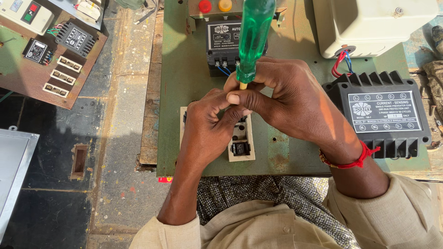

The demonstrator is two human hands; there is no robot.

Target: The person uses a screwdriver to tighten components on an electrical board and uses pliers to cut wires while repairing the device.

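On the green metal panel [184,92], the right hand [295,99] was closed around a green-handled screwdriver [254,37], standing nearly upright, its tip hidden behind the fingers; the left hand [210,122] curled tight over a cream fuse block [242,143] at the panel's middle, pinching near the shaft. The tip could have slipped off an unseen screw and jabbed the left fingers, being so close; the blue wires [225,70] of the black unit [224,44] lay just above, liable to be nicked.
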